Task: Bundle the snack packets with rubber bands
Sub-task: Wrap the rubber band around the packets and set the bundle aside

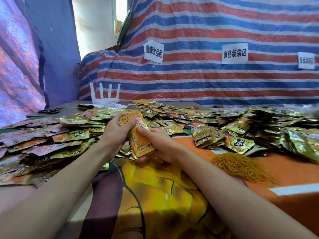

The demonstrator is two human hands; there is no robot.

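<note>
Both my hands hold a small stack of orange snack packets (140,142) upright above the table's middle. My left hand (116,133) grips the stack's top left corner with its fingers curled around it. My right hand (159,144) clasps the stack from the right and underneath, its forefinger lying across the front packet. A heap of yellow rubber bands (241,167) lies on the orange table cover to the right of my right forearm. No band is visible around the stack.
Loose gold and orange snack packets (51,135) cover the table on the left, behind and on the right (259,131). A white router (105,96) and black scissors (49,110) sit at the back left. A striped tarp (207,80) with paper labels hangs behind.
</note>
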